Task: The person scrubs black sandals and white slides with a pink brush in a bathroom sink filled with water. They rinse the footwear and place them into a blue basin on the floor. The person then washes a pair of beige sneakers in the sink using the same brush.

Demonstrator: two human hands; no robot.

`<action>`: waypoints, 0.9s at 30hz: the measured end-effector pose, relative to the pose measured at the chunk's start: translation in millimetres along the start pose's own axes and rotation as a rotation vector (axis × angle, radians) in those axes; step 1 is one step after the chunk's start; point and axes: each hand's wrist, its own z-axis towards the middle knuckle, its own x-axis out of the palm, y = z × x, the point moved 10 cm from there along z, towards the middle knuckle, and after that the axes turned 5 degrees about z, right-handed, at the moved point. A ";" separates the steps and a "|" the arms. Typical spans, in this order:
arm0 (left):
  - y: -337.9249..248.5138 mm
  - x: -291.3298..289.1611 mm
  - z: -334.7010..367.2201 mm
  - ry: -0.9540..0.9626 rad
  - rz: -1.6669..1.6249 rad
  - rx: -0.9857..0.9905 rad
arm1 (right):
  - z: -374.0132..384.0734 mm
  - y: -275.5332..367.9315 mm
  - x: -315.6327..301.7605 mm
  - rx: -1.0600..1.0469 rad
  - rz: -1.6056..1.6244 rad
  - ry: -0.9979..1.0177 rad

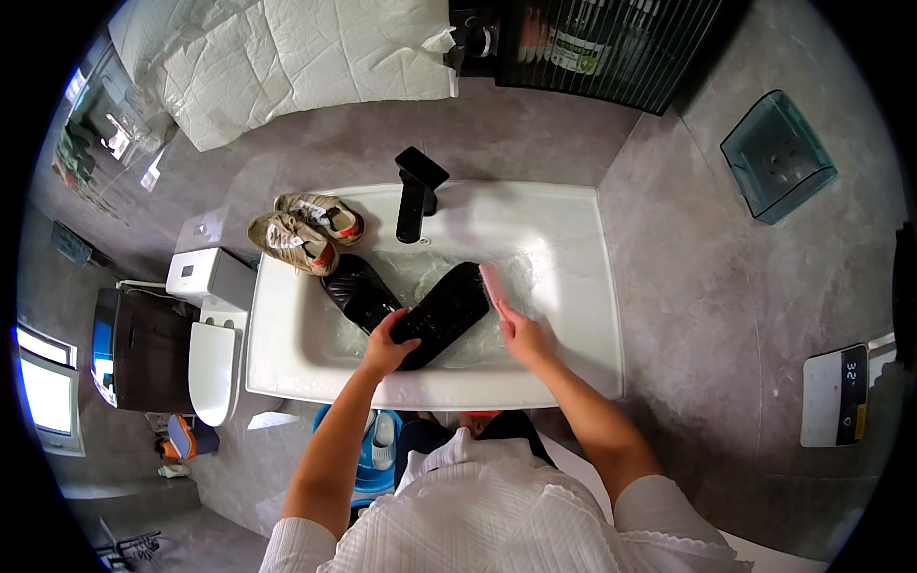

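My left hand (pixel 387 348) is closed round the near end of a wet black slipper (pixel 447 315), tilted over the white sink (pixel 611 315). Between the fingers of my right hand (pixel 522 334) is a pink brush (pixel 491 284), set against the slipper's far right end. A second black slipper (pixel 361 291) lies partly beneath the first, on the left of the basin. Clear, rippled water (pixel 427 274) shows around both slippers. At the sink's far left corner sits a pair of tan sneakers (pixel 304 231) with orange-red heels.
A black faucet (pixel 417 196) rises from the back rim. White quilted sheeting (pixel 315 57) and a dark rack (pixel 611 48) are along the far wall. To the left stands a white toilet (pixel 212 368); a teal wall box (pixel 778 158) hangs right. Below the sink is a blue tub (pixel 368 468).
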 end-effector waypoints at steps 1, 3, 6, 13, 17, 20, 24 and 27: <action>12.5 0.9 2.2 -0.036 -0.144 -0.086 | -6.6 1.8 6.2 -0.038 0.087 -0.015; 29.0 1.5 0.1 -0.048 -0.362 -0.190 | -25.7 39.7 27.0 -0.066 0.069 0.172; 36.1 7.4 -4.2 -0.140 -0.653 -0.379 | -37.2 60.9 29.1 -0.200 0.077 0.195; -5.9 36.9 -16.7 0.015 -1.058 -0.373 | -8.1 17.3 10.8 -0.030 0.133 0.018; 18.7 29.9 -21.2 -0.042 -0.939 -0.466 | -44.7 91.8 38.2 -0.218 0.104 0.308; 27.1 33.9 -21.3 -0.034 -1.008 -0.491 | -45.0 99.0 37.5 -0.294 0.002 0.279; -5.6 43.9 -27.0 0.125 -0.953 -0.539 | -4.6 47.6 10.8 -0.117 -0.077 0.162; -9.5 46.2 -31.3 0.197 -0.987 -0.540 | -27.2 91.3 32.0 -0.161 0.007 0.311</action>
